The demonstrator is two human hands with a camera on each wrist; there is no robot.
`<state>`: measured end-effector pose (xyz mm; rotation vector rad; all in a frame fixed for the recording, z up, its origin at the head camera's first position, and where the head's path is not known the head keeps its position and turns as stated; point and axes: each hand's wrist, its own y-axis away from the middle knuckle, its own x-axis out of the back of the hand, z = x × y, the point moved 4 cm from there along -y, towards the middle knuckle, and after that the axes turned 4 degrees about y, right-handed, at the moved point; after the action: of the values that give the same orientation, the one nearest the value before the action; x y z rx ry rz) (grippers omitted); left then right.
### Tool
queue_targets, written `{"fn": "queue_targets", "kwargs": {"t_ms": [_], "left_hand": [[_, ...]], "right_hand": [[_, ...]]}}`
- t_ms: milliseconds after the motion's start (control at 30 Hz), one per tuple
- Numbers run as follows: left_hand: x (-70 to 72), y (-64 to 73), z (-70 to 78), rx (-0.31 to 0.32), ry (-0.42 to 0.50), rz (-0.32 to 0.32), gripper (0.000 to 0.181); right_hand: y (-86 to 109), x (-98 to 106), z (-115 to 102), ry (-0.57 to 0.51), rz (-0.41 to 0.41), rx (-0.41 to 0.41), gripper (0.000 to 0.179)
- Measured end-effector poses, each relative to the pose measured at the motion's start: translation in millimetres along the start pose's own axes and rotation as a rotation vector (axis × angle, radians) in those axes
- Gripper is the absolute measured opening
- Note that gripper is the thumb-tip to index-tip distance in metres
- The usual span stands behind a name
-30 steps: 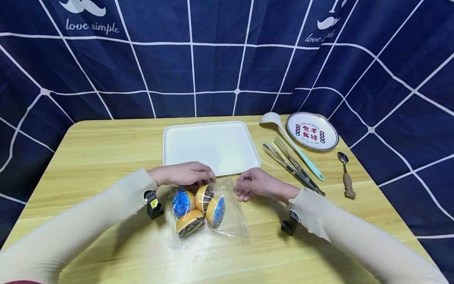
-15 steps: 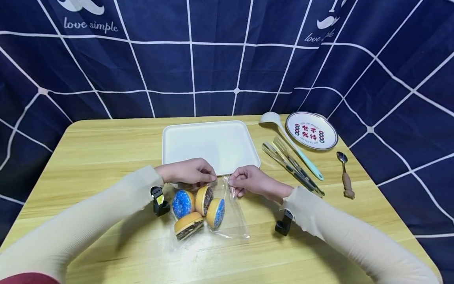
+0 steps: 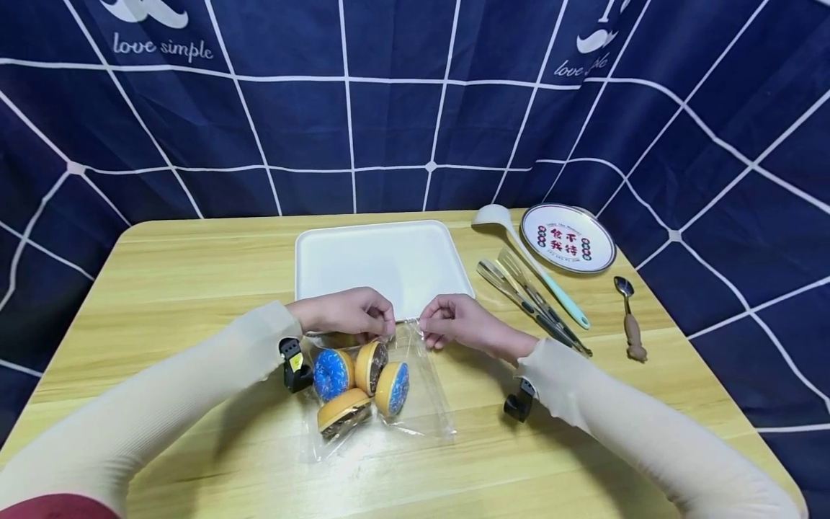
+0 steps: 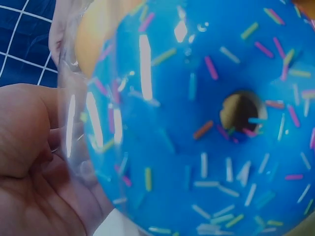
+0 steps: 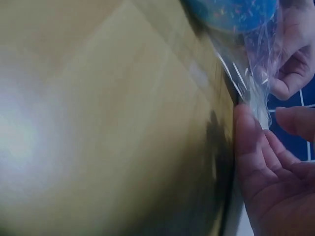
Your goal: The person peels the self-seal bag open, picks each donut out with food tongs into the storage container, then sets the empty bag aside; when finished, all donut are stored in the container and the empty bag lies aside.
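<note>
A clear plastic bag (image 3: 424,404) lies on the table with several toy-like donuts inside. Blue icing with sprinkles covers one donut (image 3: 331,375) at the left and another (image 3: 393,389) at the right; a chocolate-topped donut (image 3: 344,412) is tipped on its side in front. My left hand (image 3: 353,313) pinches the bag's far edge. Just to its right, my right hand (image 3: 463,323) holds the same edge between thumb and fingers. The left wrist view is filled by the blue donut (image 4: 197,162) behind film. In the right wrist view, the bag's edge (image 5: 258,105) reaches my fingertips.
Behind my hands stands a white tray (image 3: 382,256). To the right are a ladle (image 3: 538,267), metal tongs (image 3: 532,306), a plate with red lettering (image 3: 567,239) and a spoon with a brown handle (image 3: 632,324). A dark blue curtain (image 3: 389,122) hangs behind the table.
My right hand has moved left and slightly away from me, taking up the bag's far edge. My left fingers have curled into a pinch on it. The donuts have barely shifted.
</note>
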<state>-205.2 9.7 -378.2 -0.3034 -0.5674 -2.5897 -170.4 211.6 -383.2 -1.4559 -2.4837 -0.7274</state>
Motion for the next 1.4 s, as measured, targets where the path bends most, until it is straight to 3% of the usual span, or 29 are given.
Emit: {"fn": "queue_targets", "kwargs": {"t_ms": [167,267,367,667,1400], "left_hand": [[-0.1,-1.7,-0.4,0.002,0.002,0.003,0.014],[0.4,-3.0,-1.8,-0.004,0.014,0.008,0.014],[0.3,-3.9,-2.3,-0.011,0.020,0.009,0.013],[-0.7,-2.6,-0.4,-0.029,-0.006,0.014,0.013],[-2.3,-2.2,-3.2,-0.048,-0.034,0.038,0.012]], "right_hand": [[-9.1,6,-9,0.226,0.055,0.162,0.019],[-14.9,9,-12,0.345,0.051,0.244,0.018],[-19.6,10,-14,0.396,0.019,0.288,0.015],[-25.8,5,-18,0.433,-0.066,0.339,0.009],[-14.3,16,-9,0.378,-0.080,0.382,0.005]]}}
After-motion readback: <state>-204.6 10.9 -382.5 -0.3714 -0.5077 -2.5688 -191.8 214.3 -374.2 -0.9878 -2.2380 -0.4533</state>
